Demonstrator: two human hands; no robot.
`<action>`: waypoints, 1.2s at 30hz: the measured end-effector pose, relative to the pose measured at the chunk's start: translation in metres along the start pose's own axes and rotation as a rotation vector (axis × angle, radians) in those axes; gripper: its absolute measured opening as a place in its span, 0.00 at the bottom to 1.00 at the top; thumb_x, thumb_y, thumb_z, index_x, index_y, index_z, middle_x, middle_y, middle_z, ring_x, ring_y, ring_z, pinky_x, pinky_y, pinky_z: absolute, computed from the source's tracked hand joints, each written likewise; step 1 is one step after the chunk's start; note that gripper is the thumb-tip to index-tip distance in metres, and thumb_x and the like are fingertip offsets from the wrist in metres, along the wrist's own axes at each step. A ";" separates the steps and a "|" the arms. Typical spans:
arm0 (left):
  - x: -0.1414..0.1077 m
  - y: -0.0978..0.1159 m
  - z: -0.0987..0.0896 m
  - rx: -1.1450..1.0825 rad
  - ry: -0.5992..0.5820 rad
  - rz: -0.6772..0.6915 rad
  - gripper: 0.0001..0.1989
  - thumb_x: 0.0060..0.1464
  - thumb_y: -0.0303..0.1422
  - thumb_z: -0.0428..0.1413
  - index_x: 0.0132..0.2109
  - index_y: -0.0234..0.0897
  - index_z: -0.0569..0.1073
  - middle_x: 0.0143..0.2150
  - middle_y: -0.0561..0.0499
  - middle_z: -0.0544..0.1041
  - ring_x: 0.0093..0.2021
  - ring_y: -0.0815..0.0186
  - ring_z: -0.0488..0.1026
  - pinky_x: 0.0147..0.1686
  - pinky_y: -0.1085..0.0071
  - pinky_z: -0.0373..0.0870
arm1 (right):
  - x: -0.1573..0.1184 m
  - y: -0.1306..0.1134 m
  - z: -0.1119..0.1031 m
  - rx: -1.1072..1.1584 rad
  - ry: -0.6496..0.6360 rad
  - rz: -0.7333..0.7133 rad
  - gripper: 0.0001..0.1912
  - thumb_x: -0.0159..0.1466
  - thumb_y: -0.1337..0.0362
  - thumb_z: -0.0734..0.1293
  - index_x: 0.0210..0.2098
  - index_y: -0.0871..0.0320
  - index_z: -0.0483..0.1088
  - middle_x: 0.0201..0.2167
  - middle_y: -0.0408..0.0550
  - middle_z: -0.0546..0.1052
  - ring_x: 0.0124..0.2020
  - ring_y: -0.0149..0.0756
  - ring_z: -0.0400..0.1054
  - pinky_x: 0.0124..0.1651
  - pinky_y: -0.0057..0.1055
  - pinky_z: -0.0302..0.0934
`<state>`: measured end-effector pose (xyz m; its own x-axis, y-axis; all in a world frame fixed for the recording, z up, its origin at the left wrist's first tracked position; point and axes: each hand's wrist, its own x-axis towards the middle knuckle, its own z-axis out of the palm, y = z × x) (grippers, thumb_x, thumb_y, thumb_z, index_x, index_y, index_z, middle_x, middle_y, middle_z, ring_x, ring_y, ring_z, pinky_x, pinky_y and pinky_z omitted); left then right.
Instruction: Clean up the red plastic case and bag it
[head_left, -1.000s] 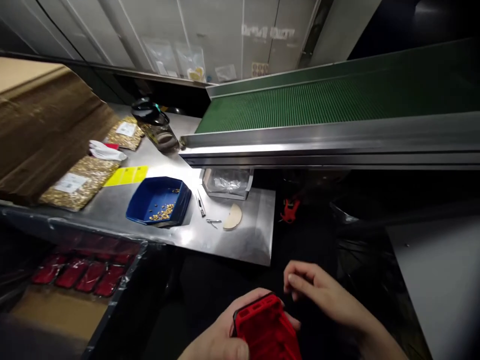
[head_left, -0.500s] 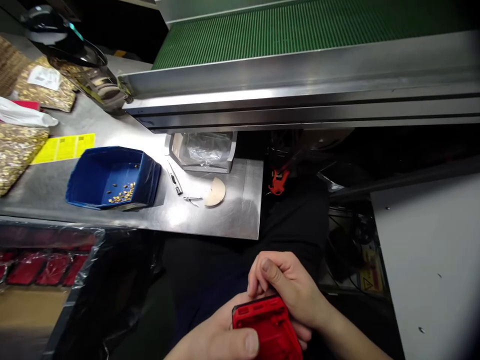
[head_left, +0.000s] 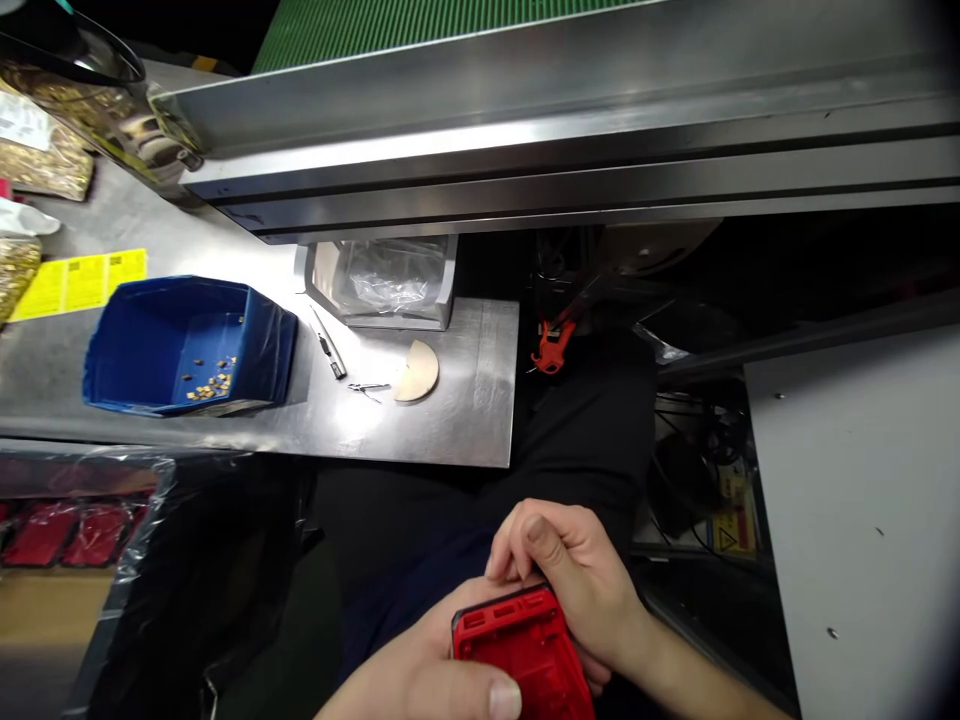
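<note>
A red plastic housing with a black edge (head_left: 525,640) is at the bottom centre, its hollow side up. My left hand (head_left: 435,660) grips it, the thumb lying over the near left part. Beside its upper right edge is my right hand (head_left: 581,580), with the fingers curled and the thumb against them. Whether something small is between those fingers is hidden. Part of the housing runs out of the bottom of the view.
On the metal table (head_left: 472,420) are a blue bin (head_left: 165,340) with small brass pieces, a grey bin (head_left: 390,285) with clear bags, a cutter (head_left: 328,345) and a beige disc (head_left: 417,372). A conveyor frame (head_left: 525,140) crosses above. Bagged red parts (head_left: 97,533) lie lower left.
The view has shifted, so the table and bins appear further left and higher. Both hands and the red housing keep nearly the same pose, slightly left in the view.
</note>
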<state>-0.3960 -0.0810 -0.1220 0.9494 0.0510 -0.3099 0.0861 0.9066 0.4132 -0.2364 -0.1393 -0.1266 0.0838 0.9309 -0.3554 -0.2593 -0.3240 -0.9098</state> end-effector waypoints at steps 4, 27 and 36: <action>0.002 0.000 0.000 -0.027 0.006 0.010 0.27 0.51 0.46 0.66 0.51 0.28 0.80 0.48 0.34 0.82 0.51 0.43 0.79 0.53 0.55 0.73 | 0.000 0.001 -0.005 -0.107 0.008 -0.023 0.28 0.74 0.49 0.62 0.22 0.58 0.66 0.23 0.44 0.73 0.25 0.31 0.66 0.31 0.30 0.58; 0.012 0.006 -0.004 0.019 -0.011 0.010 0.21 0.53 0.45 0.61 0.43 0.29 0.82 0.44 0.38 0.82 0.48 0.46 0.79 0.51 0.57 0.73 | 0.006 0.003 -0.011 -0.064 -0.098 -0.076 0.28 0.76 0.48 0.58 0.25 0.57 0.70 0.29 0.49 0.80 0.32 0.37 0.74 0.40 0.34 0.65; 0.008 0.002 -0.003 -0.090 0.040 0.019 0.24 0.51 0.42 0.65 0.50 0.31 0.78 0.42 0.40 0.81 0.45 0.51 0.79 0.46 0.63 0.71 | 0.001 0.012 -0.008 -0.139 0.184 -0.076 0.27 0.76 0.52 0.59 0.23 0.57 0.62 0.21 0.41 0.65 0.24 0.29 0.60 0.29 0.29 0.53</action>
<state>-0.3892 -0.0777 -0.1267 0.9377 0.0833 -0.3373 0.0393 0.9392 0.3412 -0.2316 -0.1432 -0.1397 0.2751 0.9114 -0.3062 -0.1117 -0.2860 -0.9517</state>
